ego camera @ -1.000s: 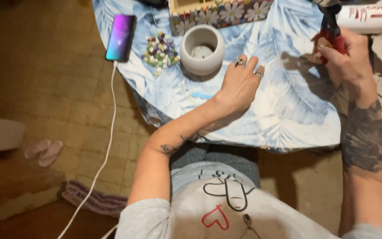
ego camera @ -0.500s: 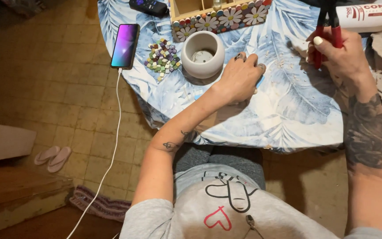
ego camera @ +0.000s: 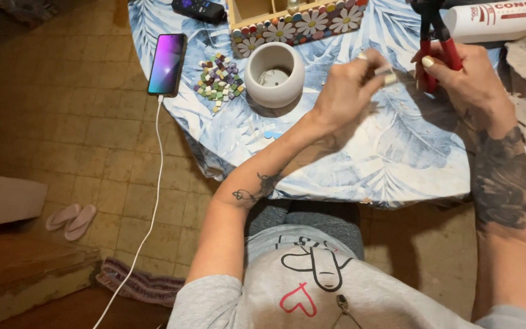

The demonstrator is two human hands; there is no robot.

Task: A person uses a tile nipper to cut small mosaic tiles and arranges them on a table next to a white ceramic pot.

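Two hands: above worktop (ego camera: 348, 170), upper right of frame
Left hand (ego camera: 345, 91): grip pinching small tile piece (ego camera: 388, 77)
Right hand (ego camera: 467, 82): grip closed around red-handled nippers (ego camera: 436, 42)
Risk: shard may fly, tile barely held

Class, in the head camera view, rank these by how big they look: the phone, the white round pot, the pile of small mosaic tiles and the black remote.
1. White round pot
2. Phone and pile of small mosaic tiles: too alike to rank
3. Black remote, though the frame edge cuts it off
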